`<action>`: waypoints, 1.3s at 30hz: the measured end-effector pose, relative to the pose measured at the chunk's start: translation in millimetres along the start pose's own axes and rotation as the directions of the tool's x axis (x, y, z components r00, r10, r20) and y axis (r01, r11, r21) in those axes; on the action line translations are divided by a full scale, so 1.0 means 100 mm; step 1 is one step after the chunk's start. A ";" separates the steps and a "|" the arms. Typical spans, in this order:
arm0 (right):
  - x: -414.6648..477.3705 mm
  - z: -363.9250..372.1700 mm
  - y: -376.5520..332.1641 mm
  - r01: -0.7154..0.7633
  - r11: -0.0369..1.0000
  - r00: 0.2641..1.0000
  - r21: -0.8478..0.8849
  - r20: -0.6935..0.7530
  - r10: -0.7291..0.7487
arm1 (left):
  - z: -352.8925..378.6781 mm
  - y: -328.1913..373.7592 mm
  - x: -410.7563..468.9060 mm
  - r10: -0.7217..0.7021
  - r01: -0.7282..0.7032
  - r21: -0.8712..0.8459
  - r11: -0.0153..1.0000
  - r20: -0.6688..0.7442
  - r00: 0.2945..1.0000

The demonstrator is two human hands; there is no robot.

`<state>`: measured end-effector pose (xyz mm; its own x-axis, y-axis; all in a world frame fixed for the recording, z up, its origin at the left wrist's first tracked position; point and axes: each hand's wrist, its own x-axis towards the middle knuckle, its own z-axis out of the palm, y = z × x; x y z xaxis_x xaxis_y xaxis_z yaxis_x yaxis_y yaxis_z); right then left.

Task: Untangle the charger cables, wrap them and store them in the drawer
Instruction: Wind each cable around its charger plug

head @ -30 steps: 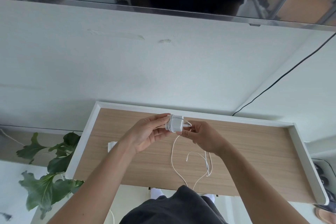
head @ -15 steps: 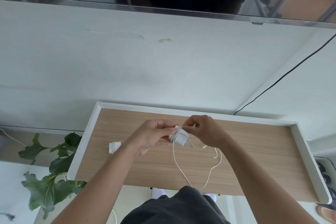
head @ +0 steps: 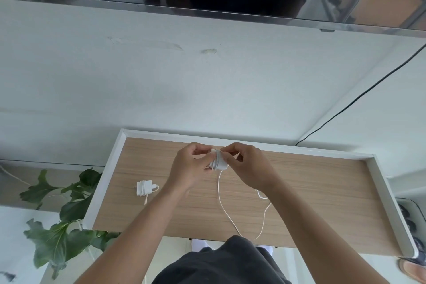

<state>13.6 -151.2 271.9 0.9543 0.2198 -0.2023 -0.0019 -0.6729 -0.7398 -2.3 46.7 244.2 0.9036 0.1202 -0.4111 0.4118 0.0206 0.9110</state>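
Wrapping seems the step in hand: over the drawer (head: 103,180), where 1 wrapped charger (head: 143,188) already lies, the left hand (head: 187,168) grips the 2nd charger (head: 217,162) and the right hand (head: 247,168) pinches its cable (head: 220,198) against it, so next the hanging tail wants winding on in snug turns.

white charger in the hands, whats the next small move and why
Probably another turn of the thin white cable around the white charger block: the left hand holds the block, the right hand pinches the cable at it, and a loose stretch trails over the wood-bottomed drawer.
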 end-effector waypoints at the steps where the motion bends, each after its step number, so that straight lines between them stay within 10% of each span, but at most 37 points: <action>1: -0.03 0.02 -0.03 0.020 1.000 1.000 0.010 -0.008 -0.020 | 0.00 0.00 0.01 0.005 -0.006 -0.016 1.000 -0.033 0.999; 12: -0.10 0.33 0.17 0.313 0.948 0.935 -0.053 -0.156 -0.318 | 0.00 0.01 0.08 -0.193 0.185 -0.434 0.882 0.025 0.981; 18: -0.11 0.22 0.17 0.062 0.956 0.995 0.286 -0.091 -0.037 | -0.10 0.10 0.14 -0.251 0.270 -0.585 0.765 0.115 0.961; 29: 0.08 -0.23 0.30 -0.045 0.989 0.989 0.140 0.143 0.025 | -0.33 0.23 0.10 -0.205 0.259 -0.086 0.962 0.403 0.892; 39: 0.12 -0.11 0.07 -0.002 0.999 1.000 -0.046 0.030 0.004 | -0.17 0.09 0.13 -0.093 0.082 0.067 0.994 0.164 0.982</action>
<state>27.8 -160.7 271.4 0.9449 0.2385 -0.2241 0.0099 -0.7052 -0.7090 10.7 65.2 247.8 0.8687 -0.0467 -0.4931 0.4919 -0.0364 0.8699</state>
